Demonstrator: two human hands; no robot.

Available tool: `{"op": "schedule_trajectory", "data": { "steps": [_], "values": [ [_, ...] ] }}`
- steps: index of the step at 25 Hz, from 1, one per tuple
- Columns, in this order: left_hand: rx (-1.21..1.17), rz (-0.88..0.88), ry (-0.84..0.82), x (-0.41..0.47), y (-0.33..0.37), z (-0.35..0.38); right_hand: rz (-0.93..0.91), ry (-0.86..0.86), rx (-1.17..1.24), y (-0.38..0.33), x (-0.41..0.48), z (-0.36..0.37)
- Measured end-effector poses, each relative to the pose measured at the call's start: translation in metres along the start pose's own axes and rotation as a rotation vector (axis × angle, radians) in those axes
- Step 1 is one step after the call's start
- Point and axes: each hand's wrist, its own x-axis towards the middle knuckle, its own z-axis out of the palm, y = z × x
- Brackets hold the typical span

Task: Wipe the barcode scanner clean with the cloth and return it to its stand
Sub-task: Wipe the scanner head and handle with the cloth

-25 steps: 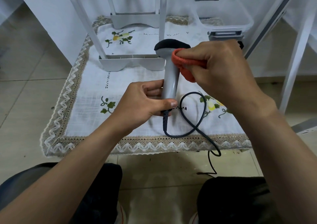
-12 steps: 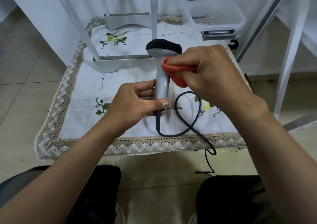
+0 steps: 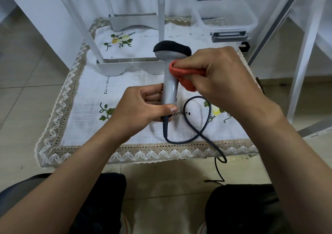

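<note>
A grey barcode scanner (image 3: pixel 169 83) with a black head is held upright above the embroidered white tablecloth (image 3: pixel 86 99). My left hand (image 3: pixel 142 108) grips the bottom of its handle, thumb across the front. My right hand (image 3: pixel 221 77) holds a folded orange cloth (image 3: pixel 185 75) and presses it against the right side of the handle, just below the head. The scanner's dark cable (image 3: pixel 199 124) loops over the cloth and runs off the front edge to the floor. I cannot make out the scanner's stand.
A white plastic rack base (image 3: pixel 125 67) with upright legs stands behind the scanner. A clear plastic box (image 3: pixel 226 16) with grey latches sits at the back right. White frame legs (image 3: pixel 303 58) rise on the right. My knees are at the bottom edge.
The orange cloth in my right hand has slid down from under the scanner's head onto the upper handle. My left hand's hold is unchanged.
</note>
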Motion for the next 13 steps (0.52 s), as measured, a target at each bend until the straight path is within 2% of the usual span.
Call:
{"op": "schedule_trajectory", "data": {
  "steps": [4,7,10,13],
  "values": [
    [0.005,0.0,0.003,-0.0004,-0.0003,0.0008,-0.005,0.044,-0.007,0.0016,-0.0003,0.0017],
    [0.014,-0.005,0.01,-0.001,0.0002,0.0006,0.016,-0.019,0.031,0.0007,-0.0006,0.0028],
    [0.002,0.003,0.012,-0.0004,0.0004,0.0011,0.005,0.053,0.012,0.0006,-0.0002,0.0006],
    [0.004,-0.002,0.014,-0.0003,0.0002,0.0007,0.008,-0.014,0.004,0.0017,-0.0002,0.0005]
  ]
}}
